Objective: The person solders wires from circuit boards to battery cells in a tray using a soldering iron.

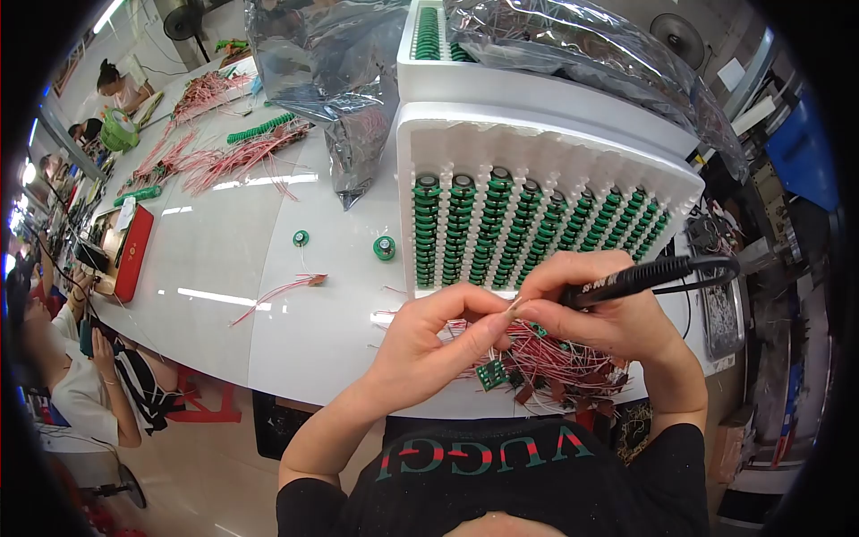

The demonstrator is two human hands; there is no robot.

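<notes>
Black shirt [537, 488] at six o'clock. Left hand [438, 345], pinching thin wire [516, 302], meets right hand [604, 309], clamped round a black corded tool [637, 279]. Square green circuit board [491, 375] at five, crowded by red wires [582, 365]; white tray [555, 129] of green coils [494, 224], two o'clock.

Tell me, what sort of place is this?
Probably an electronics assembly workshop: a white tray holds rows of green parts, bundles of red wires lie on a white table, and other people are nearby.

I see a black tool [635, 279] with pale lettering, a green circuit board [491, 375], red and white wires [580, 362], a white tray [564, 143], and a black shirt [488, 492] with red-and-green letters.
</notes>
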